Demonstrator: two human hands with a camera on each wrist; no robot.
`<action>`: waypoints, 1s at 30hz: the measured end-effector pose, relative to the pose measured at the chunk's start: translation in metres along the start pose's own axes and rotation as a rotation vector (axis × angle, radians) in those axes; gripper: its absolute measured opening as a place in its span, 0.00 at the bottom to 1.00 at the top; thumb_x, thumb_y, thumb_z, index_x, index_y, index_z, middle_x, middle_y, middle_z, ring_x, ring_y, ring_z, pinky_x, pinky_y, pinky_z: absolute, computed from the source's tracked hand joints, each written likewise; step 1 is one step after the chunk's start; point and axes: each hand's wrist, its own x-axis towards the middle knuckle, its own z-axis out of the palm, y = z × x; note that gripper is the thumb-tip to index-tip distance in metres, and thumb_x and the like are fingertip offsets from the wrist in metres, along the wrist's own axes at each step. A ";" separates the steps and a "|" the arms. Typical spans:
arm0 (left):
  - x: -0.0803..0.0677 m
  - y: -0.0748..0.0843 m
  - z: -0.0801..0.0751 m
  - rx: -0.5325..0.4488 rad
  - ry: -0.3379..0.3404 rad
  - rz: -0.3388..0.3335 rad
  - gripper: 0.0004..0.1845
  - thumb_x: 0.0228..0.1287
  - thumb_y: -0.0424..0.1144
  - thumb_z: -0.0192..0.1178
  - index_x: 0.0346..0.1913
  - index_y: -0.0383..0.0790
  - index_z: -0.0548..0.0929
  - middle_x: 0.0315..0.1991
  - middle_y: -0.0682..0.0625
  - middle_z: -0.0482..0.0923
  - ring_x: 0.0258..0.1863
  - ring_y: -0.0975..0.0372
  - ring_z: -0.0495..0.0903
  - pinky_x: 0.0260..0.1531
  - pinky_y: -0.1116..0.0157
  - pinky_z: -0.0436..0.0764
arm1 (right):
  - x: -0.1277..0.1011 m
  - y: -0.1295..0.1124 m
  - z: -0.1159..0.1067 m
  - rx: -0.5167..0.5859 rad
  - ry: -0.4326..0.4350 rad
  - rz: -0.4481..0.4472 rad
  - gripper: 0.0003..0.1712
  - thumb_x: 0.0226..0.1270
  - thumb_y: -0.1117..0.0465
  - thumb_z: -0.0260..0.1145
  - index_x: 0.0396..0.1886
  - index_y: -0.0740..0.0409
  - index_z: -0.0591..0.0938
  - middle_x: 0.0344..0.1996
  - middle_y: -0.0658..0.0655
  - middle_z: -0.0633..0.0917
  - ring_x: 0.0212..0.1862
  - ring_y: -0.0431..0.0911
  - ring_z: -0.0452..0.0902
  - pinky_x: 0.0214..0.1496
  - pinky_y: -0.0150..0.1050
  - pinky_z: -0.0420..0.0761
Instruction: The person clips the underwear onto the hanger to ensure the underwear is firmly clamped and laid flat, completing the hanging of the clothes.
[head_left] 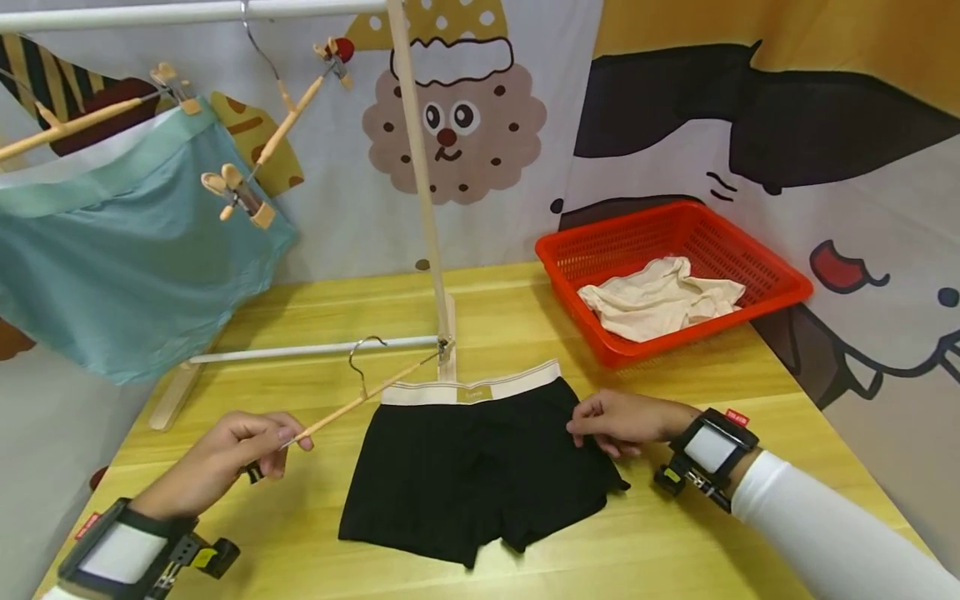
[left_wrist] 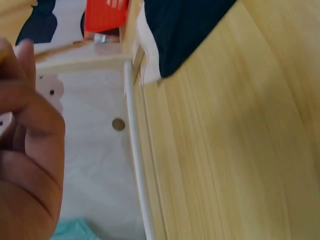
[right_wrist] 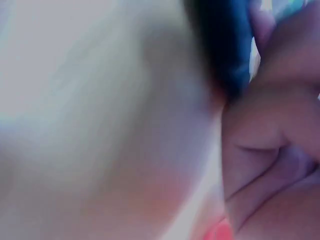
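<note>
Black boxer shorts [head_left: 480,467] with a white waistband lie spread on the wooden table. My left hand [head_left: 247,450] pinches one end of a thin wooden clip hanger [head_left: 352,406] between thumb and fingers. The hanger slants up to the right, its metal hook upward and its far end by the waistband's left part. In the left wrist view, the left hand [left_wrist: 30,140] grips it at the picture's edge. Over the shorts' right side, my right hand [head_left: 618,421] rests with loosely bent fingers. The right wrist view is blurred, showing the right hand [right_wrist: 275,145] beside dark cloth.
A red basket [head_left: 780,287] with cream cloth [head_left: 663,298] stands at the back right. Behind the shorts rises a rack [head_left: 420,167]. Teal underwear [head_left: 142,242] hangs from a hanger at the left, with another clip hanger [head_left: 296,112] beside it.
</note>
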 end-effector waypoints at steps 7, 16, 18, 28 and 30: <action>0.031 -0.008 0.015 -0.054 -0.168 0.063 0.22 0.77 0.23 0.41 0.22 0.32 0.77 0.45 0.49 0.84 0.30 0.58 0.78 0.26 0.60 0.77 | 0.034 -0.036 0.003 0.024 0.270 -0.145 0.26 0.72 0.46 0.63 0.63 0.52 0.75 0.16 0.49 0.68 0.15 0.42 0.61 0.18 0.32 0.62; 0.095 -0.017 0.024 0.017 -0.225 0.052 0.20 0.75 0.29 0.52 0.19 0.34 0.73 0.42 0.38 0.83 0.36 0.56 0.82 0.34 0.61 0.83 | 0.061 -0.038 -0.003 0.231 0.458 -0.157 0.23 0.77 0.46 0.57 0.52 0.61 0.82 0.13 0.46 0.62 0.14 0.40 0.54 0.17 0.31 0.56; 0.106 -0.020 0.019 0.028 -0.223 0.036 0.19 0.75 0.31 0.53 0.21 0.33 0.73 0.41 0.42 0.84 0.36 0.56 0.83 0.35 0.61 0.83 | 0.062 -0.036 -0.005 0.253 0.527 -0.159 0.23 0.78 0.46 0.56 0.49 0.62 0.83 0.15 0.46 0.62 0.16 0.40 0.56 0.19 0.31 0.57; 0.151 -0.050 -0.015 0.206 0.011 -0.128 0.17 0.69 0.36 0.63 0.54 0.27 0.76 0.45 0.40 0.81 0.39 0.57 0.84 0.37 0.64 0.83 | 0.075 -0.026 -0.011 0.134 0.759 -0.181 0.26 0.74 0.44 0.60 0.40 0.64 0.85 0.27 0.54 0.75 0.34 0.48 0.68 0.36 0.36 0.65; 0.160 -0.054 -0.016 0.300 0.033 -0.115 0.17 0.68 0.35 0.64 0.55 0.29 0.78 0.46 0.41 0.81 0.43 0.57 0.82 0.39 0.66 0.82 | 0.079 -0.024 -0.014 0.133 0.772 -0.156 0.28 0.74 0.42 0.60 0.40 0.66 0.85 0.27 0.52 0.76 0.34 0.46 0.68 0.36 0.36 0.66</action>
